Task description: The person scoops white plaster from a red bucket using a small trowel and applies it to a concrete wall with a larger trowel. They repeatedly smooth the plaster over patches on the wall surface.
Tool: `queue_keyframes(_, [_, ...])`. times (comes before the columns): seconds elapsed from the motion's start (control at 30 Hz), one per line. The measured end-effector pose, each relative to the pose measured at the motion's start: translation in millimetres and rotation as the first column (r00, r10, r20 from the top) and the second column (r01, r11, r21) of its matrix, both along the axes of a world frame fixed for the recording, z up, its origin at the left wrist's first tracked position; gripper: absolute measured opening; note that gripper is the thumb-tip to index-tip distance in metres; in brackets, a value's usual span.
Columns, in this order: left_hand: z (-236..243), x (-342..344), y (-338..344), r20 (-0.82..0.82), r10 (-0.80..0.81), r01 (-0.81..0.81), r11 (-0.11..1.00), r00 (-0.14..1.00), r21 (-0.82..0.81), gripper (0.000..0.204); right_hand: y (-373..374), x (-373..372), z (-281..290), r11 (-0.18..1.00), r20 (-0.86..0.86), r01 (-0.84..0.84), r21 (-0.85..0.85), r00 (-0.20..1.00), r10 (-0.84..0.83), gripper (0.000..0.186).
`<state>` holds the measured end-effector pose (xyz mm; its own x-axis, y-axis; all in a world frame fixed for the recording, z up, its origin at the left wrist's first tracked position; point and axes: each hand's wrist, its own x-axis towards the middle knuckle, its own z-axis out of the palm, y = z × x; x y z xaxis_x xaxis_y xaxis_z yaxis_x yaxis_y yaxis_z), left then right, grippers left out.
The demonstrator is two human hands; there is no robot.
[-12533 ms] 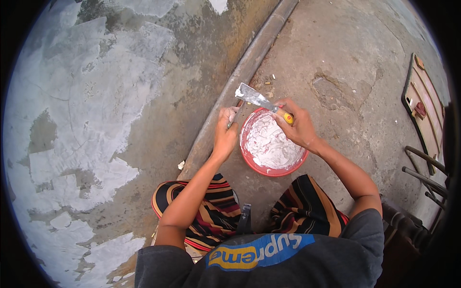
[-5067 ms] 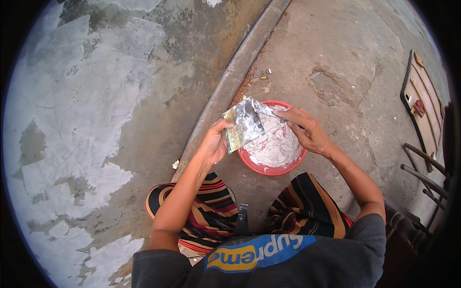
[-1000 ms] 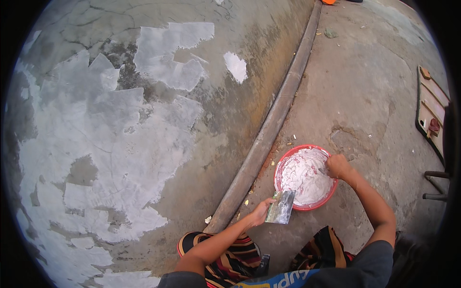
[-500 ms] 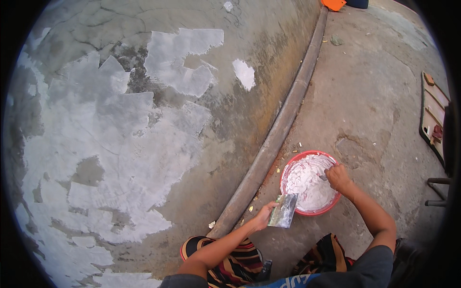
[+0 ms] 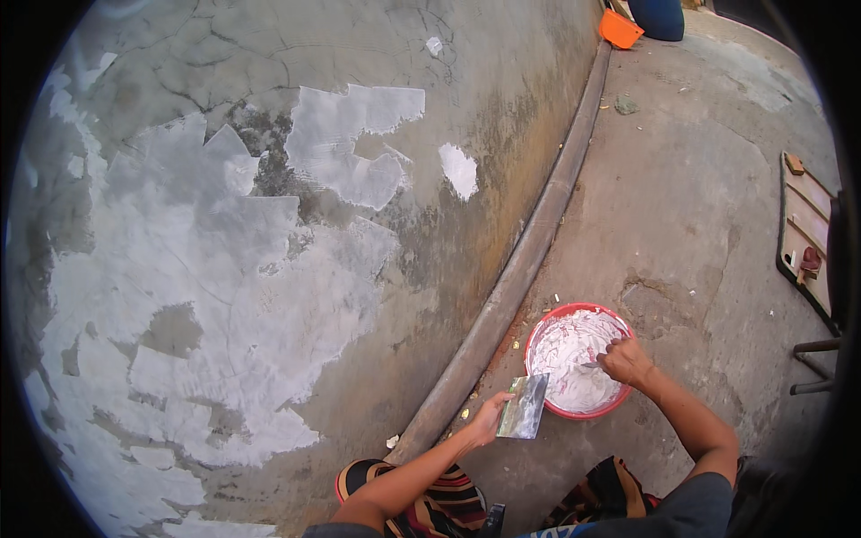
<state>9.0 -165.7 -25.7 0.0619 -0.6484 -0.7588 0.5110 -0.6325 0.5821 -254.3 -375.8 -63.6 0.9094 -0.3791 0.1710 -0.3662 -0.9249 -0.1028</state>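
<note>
A red basin [image 5: 538, 334] of white paste [image 5: 574, 372] stands on the floor in front of me. My right hand [image 5: 626, 361] reaches over its right side, closed on the handle of a putty knife [image 5: 592, 365] whose blade dips into the paste. At the basin's lower left, my left hand [image 5: 489, 419] grips a flat rectangular plate [image 5: 523, 407] with a smeared, greyish face by its left edge. The grey wall [image 5: 421, 296] on my left carries broad patches of white paste [image 5: 224, 296].
A pipe [image 5: 529, 242] runs along the foot of the wall. At the far end stand an orange container [image 5: 621, 30] and a dark blue barrel [image 5: 659, 18]. On the right lie a framed board [image 5: 809, 235] and dark metal legs [image 5: 814, 368]. Small crumbs dot the floor.
The view has tilted up slightly, so the scene sits lower. My right hand has shifted inward over the basin with the putty knife. The plate in my left hand has edged away from the rim.
</note>
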Motion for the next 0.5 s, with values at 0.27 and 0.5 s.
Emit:
queue_keyframes(0.27, [-20.3,9.5,4.2,-0.051,-0.012,0.012,1.000,0.999,0.006,0.046,5.8,13.6,-12.2,0.982,-0.044,0.114,0.153,0.993,-0.108,0.020])
queue_keyframes(0.5, [-24.8,17.5,9.7,-0.036,0.017,-0.017,1.000,0.999,0.000,0.042,13.5,13.3,-18.2,0.851,-0.087,0.232,0.472,0.972,-0.217,0.027])
